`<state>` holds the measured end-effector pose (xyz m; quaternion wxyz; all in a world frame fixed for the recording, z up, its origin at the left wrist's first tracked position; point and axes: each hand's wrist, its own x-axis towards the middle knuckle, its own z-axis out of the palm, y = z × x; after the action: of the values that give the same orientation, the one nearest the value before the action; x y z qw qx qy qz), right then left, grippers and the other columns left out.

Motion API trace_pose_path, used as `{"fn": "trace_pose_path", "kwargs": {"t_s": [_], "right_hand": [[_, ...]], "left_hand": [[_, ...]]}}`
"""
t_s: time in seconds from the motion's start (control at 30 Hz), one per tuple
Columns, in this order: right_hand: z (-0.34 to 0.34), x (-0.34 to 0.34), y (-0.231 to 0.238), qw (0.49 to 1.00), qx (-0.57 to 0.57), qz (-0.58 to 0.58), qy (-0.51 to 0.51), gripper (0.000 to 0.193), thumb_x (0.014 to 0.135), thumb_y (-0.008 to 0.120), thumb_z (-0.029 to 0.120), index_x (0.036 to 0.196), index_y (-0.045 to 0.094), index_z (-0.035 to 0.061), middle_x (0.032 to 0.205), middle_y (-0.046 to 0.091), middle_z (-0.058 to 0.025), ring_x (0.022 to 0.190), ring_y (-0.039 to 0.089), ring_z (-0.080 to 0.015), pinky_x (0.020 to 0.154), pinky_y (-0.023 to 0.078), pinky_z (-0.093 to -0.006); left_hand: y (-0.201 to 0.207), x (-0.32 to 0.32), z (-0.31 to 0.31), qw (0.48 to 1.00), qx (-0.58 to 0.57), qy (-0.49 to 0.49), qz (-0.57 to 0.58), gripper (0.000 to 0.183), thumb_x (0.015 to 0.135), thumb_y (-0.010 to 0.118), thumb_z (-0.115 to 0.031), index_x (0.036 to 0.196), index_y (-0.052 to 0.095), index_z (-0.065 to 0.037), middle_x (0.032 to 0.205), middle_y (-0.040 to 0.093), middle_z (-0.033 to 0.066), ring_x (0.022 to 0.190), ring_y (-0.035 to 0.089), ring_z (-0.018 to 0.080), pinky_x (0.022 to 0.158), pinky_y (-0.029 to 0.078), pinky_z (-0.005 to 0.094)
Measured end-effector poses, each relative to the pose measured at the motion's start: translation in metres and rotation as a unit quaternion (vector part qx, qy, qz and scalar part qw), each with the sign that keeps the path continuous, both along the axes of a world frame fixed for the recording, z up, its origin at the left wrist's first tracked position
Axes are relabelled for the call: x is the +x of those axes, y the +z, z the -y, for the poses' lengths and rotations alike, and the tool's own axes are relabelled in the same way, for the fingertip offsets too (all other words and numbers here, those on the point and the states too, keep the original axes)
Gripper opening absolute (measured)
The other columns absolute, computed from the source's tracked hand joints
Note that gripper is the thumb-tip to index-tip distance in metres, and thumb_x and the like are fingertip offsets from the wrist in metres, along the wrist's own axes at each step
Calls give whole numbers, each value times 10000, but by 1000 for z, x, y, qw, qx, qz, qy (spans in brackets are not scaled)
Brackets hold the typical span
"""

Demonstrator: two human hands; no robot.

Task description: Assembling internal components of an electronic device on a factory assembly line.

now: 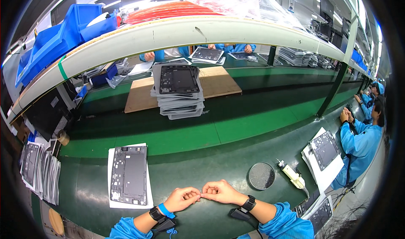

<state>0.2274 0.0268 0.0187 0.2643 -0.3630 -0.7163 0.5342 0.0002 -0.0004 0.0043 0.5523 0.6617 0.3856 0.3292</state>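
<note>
Over the dark green bench, my left hand (182, 198) and my right hand (221, 192) meet fingertip to fingertip. Both are closed in a pinch, and whatever lies between the fingers is too small to make out. To the left of my hands, a black tablet housing (129, 175) dotted with small pale parts rests on a white sheet (112, 200). A round dish (261, 176) of small dark pieces stands to the right of my right hand. Beyond it lies a cream-coloured electric screwdriver (292, 175) with its cord running toward the near edge.
Stacked housings with sheets (40, 171) stand at the far left. Across the green belt (253, 123), a tall stack (181, 106) sits on a wooden board (223, 82). A shelf beam (177, 34) crosses above. At right, a co-worker in blue (358, 142) sits near another housing (325, 150).
</note>
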Motion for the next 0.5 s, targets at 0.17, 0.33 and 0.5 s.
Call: {"fn": "trace_pose_path", "kwargs": {"t_s": [0.17,0.33,0.5], "right_hand": [[0,0,-3,1000,4,-10,-1,142,886,709,189,887,658,57,587,568,42,531,460,-15,489,372,-215],[1,0,-1,1000,10,-10,-4,139,887,709,188,889,659,58,588,568,44,531,460,-15,488,374,-214],[-1,0,1,1000,0,-2,3,143,887,710,193,898,660,59,595,578,42,531,462,-17,493,376,-215]], "left_hand": [[1,1,-1,1000,-6,2,-7,141,922,656,-119,1025,673,-24,831,720,16,687,618,35,617,500,198],[-1,0,0,1000,-3,2,-7,150,930,656,-131,1024,673,-16,841,722,25,705,632,45,629,507,201],[0,-1,-1,1000,-3,-1,-17,153,931,657,-138,1025,673,-20,841,720,25,706,631,52,633,508,205]]}}
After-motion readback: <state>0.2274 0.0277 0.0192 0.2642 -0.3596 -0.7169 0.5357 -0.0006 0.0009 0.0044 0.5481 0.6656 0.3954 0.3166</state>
